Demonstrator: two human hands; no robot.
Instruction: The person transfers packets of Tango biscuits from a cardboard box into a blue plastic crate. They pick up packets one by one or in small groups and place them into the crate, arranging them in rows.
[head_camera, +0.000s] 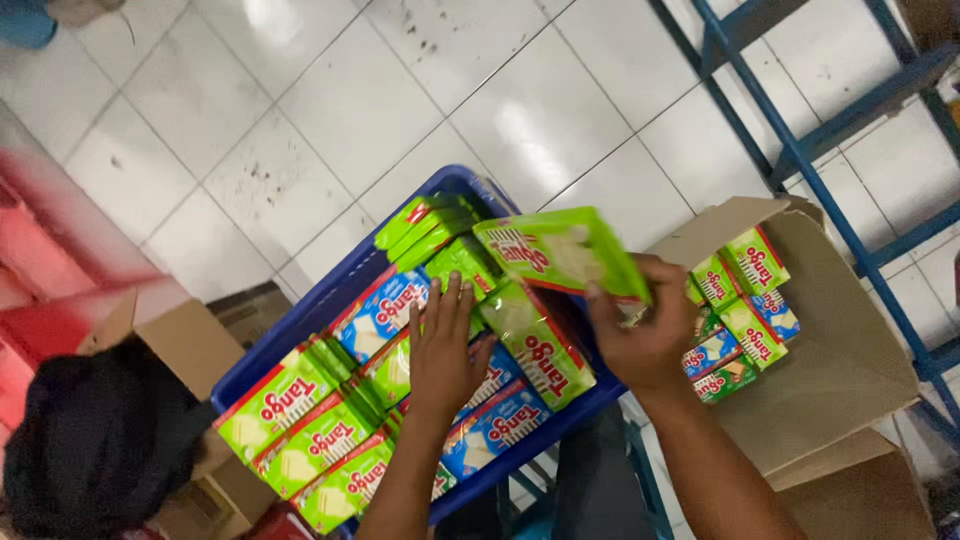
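White tiled floor (300, 90) carries a blue plastic crate (330, 300); left hand (445, 350) rests open on packets, right hand (645, 335) grips a green wafer packet (560, 250).

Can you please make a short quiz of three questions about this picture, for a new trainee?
1. True or false: the right hand holds a green packet above the blue crate.
2. Where does the left hand rest? A) on the packets inside the crate B) on the white floor C) on the blue rack
3. Fill in: at the right of the crate stands an open ______ box with more packets inside.

Key: 1 true. 2 A. 3 cardboard.
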